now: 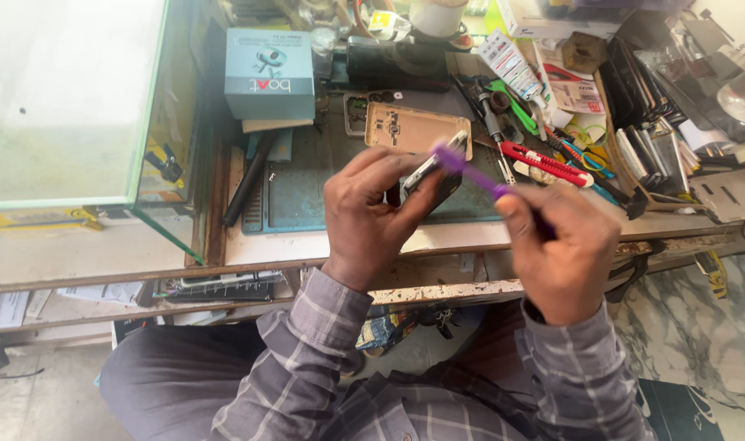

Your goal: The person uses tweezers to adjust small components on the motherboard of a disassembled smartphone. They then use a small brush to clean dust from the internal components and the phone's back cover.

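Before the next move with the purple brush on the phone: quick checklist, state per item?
1. Left hand grips the dark slim phone: ok.
2. Right hand holds the purple plastic brush: ok.
3. Brush head meets the phone's upper edge: ok.
4. Phone held above the teal work mat, off the bench clutter: ok.
5. Gold phone back cover lies apart on the bench: ok.
6. Phone's worked face clean: cannot tell.

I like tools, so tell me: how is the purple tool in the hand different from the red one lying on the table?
The purple tool is held up by the right hand, its tip against the phone in the left hand; the red tool lies flat, untouched. The purple one looks thinner, the red one wider. Both are long and slim.
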